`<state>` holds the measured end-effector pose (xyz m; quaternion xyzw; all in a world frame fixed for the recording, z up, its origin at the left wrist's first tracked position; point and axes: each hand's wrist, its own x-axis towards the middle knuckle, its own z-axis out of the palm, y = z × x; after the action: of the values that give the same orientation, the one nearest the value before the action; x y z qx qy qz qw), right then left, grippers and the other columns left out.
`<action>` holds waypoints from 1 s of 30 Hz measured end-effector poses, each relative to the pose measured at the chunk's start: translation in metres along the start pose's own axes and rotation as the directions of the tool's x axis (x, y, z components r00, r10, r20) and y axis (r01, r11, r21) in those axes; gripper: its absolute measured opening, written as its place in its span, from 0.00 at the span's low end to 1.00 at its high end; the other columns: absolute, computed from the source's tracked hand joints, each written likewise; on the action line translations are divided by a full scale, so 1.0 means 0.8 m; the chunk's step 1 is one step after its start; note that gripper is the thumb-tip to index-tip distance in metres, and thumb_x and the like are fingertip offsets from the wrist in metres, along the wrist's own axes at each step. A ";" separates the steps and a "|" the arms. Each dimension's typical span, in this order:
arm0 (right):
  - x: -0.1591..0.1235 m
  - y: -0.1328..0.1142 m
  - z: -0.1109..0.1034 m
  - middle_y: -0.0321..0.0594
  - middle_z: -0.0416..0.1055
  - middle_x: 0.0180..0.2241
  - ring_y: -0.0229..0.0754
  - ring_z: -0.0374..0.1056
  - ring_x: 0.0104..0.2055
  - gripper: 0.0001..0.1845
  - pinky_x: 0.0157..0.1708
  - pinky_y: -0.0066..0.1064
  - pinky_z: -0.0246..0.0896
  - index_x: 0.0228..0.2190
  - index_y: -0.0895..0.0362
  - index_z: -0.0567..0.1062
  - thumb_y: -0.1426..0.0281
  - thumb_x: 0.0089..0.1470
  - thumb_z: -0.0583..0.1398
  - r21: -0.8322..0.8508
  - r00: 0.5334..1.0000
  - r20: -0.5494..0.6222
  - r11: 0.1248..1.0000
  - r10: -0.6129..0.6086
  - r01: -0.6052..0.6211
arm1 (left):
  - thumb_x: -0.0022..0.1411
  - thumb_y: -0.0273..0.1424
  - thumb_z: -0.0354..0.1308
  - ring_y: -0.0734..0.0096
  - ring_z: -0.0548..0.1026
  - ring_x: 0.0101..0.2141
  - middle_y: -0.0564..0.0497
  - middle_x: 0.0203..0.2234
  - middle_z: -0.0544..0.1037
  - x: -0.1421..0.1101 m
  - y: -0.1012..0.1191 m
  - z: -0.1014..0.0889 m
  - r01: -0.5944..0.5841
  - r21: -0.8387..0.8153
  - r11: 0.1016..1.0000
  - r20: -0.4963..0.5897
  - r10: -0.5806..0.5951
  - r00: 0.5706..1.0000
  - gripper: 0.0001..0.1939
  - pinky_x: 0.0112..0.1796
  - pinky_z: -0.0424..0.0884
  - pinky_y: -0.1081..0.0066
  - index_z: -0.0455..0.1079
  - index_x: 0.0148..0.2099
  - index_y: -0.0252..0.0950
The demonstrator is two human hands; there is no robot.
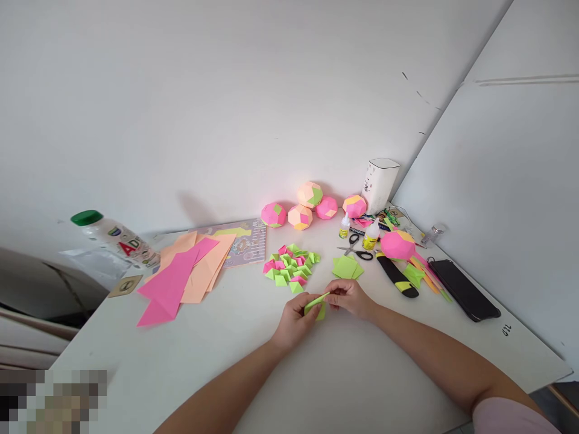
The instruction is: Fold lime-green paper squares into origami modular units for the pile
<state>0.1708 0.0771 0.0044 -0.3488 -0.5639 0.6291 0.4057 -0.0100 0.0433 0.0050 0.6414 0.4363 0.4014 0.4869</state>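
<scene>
Between my two hands is a small green paper piece (pixel 315 308), partly folded over along its upper edge. My left hand (pixel 296 319) grips its left side, thumb in front. At the upper right corner of the fold, the fingertips of my right hand (pixel 347 296) pinch the same paper. Just beyond my right hand lie several flat green paper squares (pixel 347 267). A pile of small folded green and pink paper units (pixel 292 265) sits past my left hand.
Faceted paper balls (pixel 301 217) stand along the wall. To the right are scissors (pixel 349 249), glue bottles (pixel 371 235), a utility knife (pixel 395 274) and a phone (pixel 462 289). Pink and peach sheets (pixel 178 277), a notebook (pixel 246 247) and a green-capped bottle (pixel 117 238) are left.
</scene>
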 end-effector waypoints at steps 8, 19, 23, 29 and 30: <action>0.000 0.001 0.000 0.33 0.68 0.19 0.32 0.62 0.19 0.10 0.20 0.26 0.60 0.25 0.60 0.74 0.67 0.40 0.67 0.017 1.000 0.010 1.000 -0.005 0.005 | 0.57 0.36 0.53 0.71 0.65 0.27 0.51 0.25 0.69 0.000 0.000 0.001 0.012 -0.005 1.000 -0.001 -0.012 1.000 0.12 0.29 0.63 0.74 0.75 0.38 0.37; 0.000 0.001 -0.003 0.33 0.68 0.19 0.32 0.61 0.19 0.09 0.19 0.25 0.58 0.23 0.60 0.73 0.68 0.40 0.67 0.051 1.000 0.005 0.999 -0.016 0.015 | 0.57 0.36 0.54 0.72 0.66 0.27 0.51 0.25 0.70 -0.001 -0.001 0.001 0.025 -0.047 0.999 -0.009 -0.026 1.000 0.12 0.29 0.63 0.74 0.75 0.37 0.37; 0.000 0.002 -0.004 0.33 0.67 0.19 0.32 0.61 0.19 0.09 0.20 0.25 0.58 0.23 0.60 0.74 0.68 0.42 0.66 0.050 0.999 0.018 0.998 -0.033 0.032 | 0.57 0.36 0.55 0.72 0.66 0.27 0.51 0.25 0.70 -0.001 0.001 0.001 0.036 -0.064 0.997 -0.003 -0.036 0.999 0.12 0.28 0.63 0.74 0.75 0.37 0.36; 0.000 -0.003 -0.003 0.34 0.67 0.19 0.33 0.61 0.20 0.11 0.19 0.25 0.58 0.24 0.61 0.74 0.64 0.46 0.64 0.003 0.999 0.021 0.999 -0.037 0.037 | 0.55 0.39 0.56 0.74 0.65 0.25 0.51 0.25 0.69 0.000 0.001 0.002 0.103 -0.171 0.980 0.007 -0.103 0.995 0.13 0.25 0.62 0.75 0.74 0.36 0.34; -0.001 -0.005 -0.002 0.34 0.66 0.19 0.33 0.62 0.20 0.12 0.19 0.25 0.58 0.24 0.61 0.74 0.63 0.47 0.63 -0.004 0.999 0.023 0.999 -0.038 0.038 | 0.55 0.39 0.56 0.75 0.64 0.24 0.51 0.24 0.69 0.000 0.001 0.002 0.117 -0.195 0.974 0.011 -0.117 0.993 0.14 0.24 0.62 0.76 0.74 0.36 0.34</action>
<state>0.1729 0.0771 0.0080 -0.3318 -0.5764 0.6240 0.4103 -0.0085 0.0429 0.0052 0.5636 0.4319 0.4129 0.5703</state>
